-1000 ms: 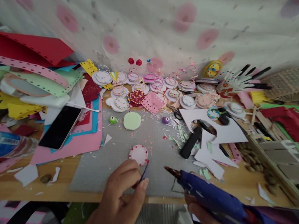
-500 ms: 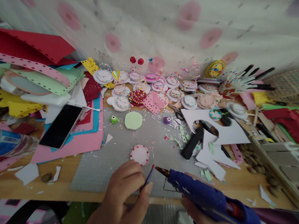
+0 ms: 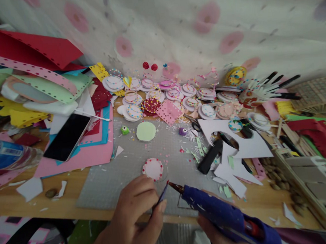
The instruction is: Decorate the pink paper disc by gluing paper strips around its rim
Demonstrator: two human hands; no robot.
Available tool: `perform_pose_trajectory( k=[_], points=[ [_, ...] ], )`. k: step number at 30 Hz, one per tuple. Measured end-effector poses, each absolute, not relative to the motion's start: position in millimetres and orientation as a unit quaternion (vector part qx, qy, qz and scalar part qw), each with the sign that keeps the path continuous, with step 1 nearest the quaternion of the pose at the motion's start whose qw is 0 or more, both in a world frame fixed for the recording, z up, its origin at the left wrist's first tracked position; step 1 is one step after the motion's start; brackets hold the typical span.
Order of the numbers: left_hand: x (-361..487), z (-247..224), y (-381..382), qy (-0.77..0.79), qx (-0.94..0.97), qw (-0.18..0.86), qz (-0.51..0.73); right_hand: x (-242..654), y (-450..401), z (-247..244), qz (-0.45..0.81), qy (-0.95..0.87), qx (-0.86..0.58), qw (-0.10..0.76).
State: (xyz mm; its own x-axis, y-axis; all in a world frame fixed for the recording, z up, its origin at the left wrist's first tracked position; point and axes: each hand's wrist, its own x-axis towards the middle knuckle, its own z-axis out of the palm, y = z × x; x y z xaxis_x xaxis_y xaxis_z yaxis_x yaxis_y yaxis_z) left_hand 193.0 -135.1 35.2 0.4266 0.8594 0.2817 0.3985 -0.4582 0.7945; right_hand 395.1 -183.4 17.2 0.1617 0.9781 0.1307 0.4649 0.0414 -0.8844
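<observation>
Between the thumb and fingers of my left hand (image 3: 138, 212) are thin dark tweezers (image 3: 163, 194), with a tiny red piece at their tip. My right hand (image 3: 216, 233) is wrapped round a blue glue gun (image 3: 212, 207), mostly hidden under it. The gun's brown nozzle (image 3: 176, 187) points left, very close to the tweezer tip; whether they touch I cannot tell. Just above my left hand, a white paper disc (image 3: 152, 169) edged with red dots lies on the grey cutting mat (image 3: 100, 184). A pale green paper disc (image 3: 146, 131) rests farther back on the mat.
Layered paper discs (image 3: 133, 111) line the back. A phone (image 3: 67, 138), coloured papers and a plastic bottle (image 3: 11, 153) lie left. On the right are a black tool (image 3: 210, 156), white paper scraps (image 3: 252, 142) and a wooden tray (image 3: 308, 190). Small green and purple punches sit mid-mat.
The glue gun has shifted very slightly left, bringing its nozzle a little nearer the tweezer tip. My left hand holds nearly the same pose.
</observation>
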Motion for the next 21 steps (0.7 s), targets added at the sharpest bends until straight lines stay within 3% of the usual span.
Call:
perform_pose_trajectory(
  k=[7, 21],
  points=[
    [195.5, 37.8, -136.3, 0.416, 0.773, 0.312, 0.364, 397.9, -182.8, 23.5, 0.340, -0.595, -0.639, 0.349],
    [192.5, 32.5, -139.1, 0.417, 0.783, 0.309, 0.343, 399.4, -186.3, 24.9, 0.280, -0.589, -0.642, 0.404]
  ],
)
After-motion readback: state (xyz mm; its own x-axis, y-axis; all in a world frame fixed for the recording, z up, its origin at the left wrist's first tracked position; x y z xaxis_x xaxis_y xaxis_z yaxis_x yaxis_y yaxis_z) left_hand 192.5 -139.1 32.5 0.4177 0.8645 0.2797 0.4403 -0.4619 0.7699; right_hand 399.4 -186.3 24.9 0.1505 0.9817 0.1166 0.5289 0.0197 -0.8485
